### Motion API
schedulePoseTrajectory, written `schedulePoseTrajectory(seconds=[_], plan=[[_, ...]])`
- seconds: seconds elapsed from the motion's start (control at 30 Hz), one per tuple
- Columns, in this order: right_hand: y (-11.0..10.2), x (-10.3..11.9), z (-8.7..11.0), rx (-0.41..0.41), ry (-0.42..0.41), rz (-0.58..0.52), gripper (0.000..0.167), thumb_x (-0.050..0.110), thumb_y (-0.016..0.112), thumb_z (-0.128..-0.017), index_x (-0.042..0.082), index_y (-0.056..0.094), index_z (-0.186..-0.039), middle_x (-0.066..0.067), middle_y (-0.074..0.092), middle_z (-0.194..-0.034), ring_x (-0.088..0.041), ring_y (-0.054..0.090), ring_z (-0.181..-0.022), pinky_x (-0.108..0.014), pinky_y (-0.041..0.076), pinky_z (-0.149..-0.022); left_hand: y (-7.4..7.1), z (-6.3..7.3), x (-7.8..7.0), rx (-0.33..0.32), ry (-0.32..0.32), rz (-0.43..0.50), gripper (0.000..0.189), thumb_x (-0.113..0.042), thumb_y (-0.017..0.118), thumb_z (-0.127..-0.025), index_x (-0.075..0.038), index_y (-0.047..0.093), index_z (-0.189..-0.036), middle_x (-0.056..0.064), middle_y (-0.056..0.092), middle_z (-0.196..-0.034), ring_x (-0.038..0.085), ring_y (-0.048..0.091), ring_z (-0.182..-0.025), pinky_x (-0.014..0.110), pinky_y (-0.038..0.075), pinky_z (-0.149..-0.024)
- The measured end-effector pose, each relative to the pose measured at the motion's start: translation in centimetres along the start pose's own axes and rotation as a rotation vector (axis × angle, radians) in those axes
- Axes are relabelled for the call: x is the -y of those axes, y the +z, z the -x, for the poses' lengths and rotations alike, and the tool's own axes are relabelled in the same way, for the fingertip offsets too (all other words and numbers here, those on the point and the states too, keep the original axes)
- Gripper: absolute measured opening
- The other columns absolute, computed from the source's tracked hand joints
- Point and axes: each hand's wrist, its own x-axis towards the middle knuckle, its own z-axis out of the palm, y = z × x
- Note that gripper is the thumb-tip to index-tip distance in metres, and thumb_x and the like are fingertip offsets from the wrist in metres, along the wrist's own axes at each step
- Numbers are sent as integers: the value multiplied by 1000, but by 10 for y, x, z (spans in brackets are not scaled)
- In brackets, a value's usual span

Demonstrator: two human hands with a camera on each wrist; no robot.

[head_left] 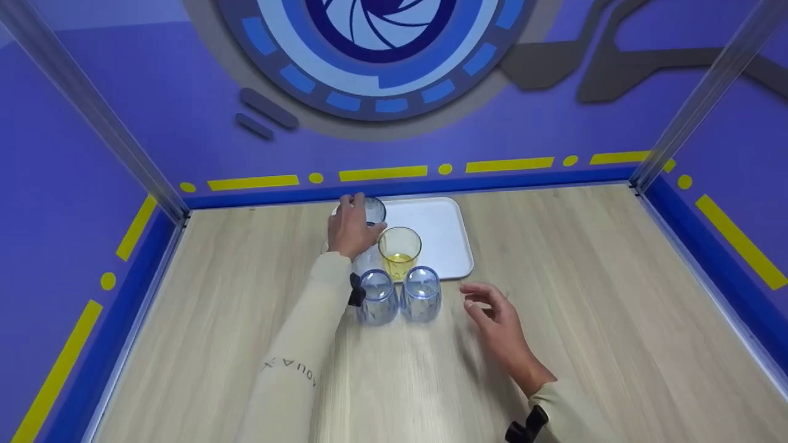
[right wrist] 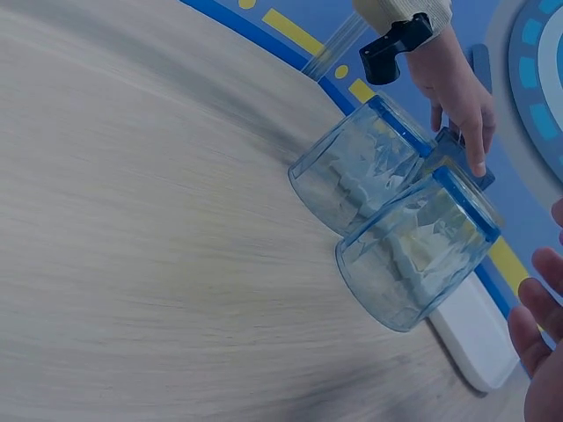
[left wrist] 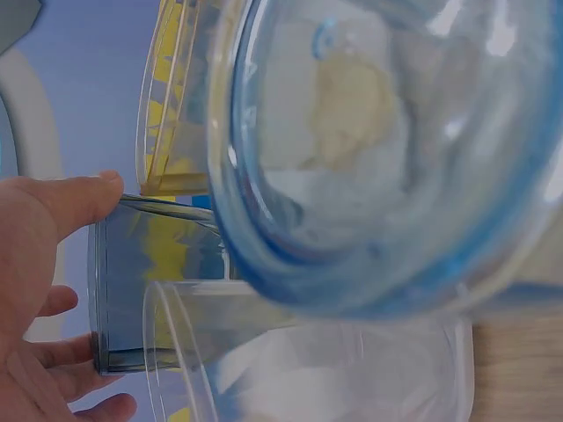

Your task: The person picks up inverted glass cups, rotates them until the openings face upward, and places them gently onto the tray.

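My left hand (head_left: 349,229) grips a smoky grey-blue glass (head_left: 374,211) by its rim, over the back left of the white tray (head_left: 438,234). In the left wrist view the thumb and fingers span the smoky glass (left wrist: 123,281). Beside it, a yellow-tinted glass (head_left: 400,249) stands upright, and a clear colourless glass (left wrist: 334,374) is partly hidden behind my arm in the head view. Two bluish glasses (head_left: 377,298) (head_left: 422,295) stand upside down before the tray. My right hand (head_left: 497,320) hovers to their right, fingers loosely bent and holding nothing.
A pale wooden tabletop (head_left: 615,295) lies under everything. Blue printed panels (head_left: 468,123) wall in the back and both sides, with metal posts (head_left: 695,98) at the corners. The tray sits close to the back panel.
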Motion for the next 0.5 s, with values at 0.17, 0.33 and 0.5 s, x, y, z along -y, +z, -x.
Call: schedulePoseTrajectory(seconds=[0.17, 0.33, 0.5], plan=[[0, 0, 0, 5, -2, -14, 26, 19, 59, -97, 15, 60, -122, -2, 62, -124, -14, 55, -116, -33, 44, -99, 2, -1, 4, 8, -18, 3, 77, -43, 70, -86, -10, 35, -146, 18, 38, -145, 33, 51, -125, 51, 36, -111], [0, -1, -1, 5, -6, -15, 26, 17, 57, -97, 14, 60, -123, -2, 61, -125, -15, 55, -116, -33, 44, -98, 4, 0, 5, 20, -10, 22, 79, -43, 69, -86, -8, 34, -148, 18, 37, -146, 34, 49, -129, 52, 32, -112], [0, -1, 0, 13, -8, -22, 24, 18, 58, -97, 15, 60, -121, -1, 62, -123, -15, 55, -115, -31, 44, -97, 7, 1, 5, 29, -19, 33, 81, -45, 67, -87, -8, 31, -150, 15, 34, -150, 33, 47, -131, 52, 30, -114]])
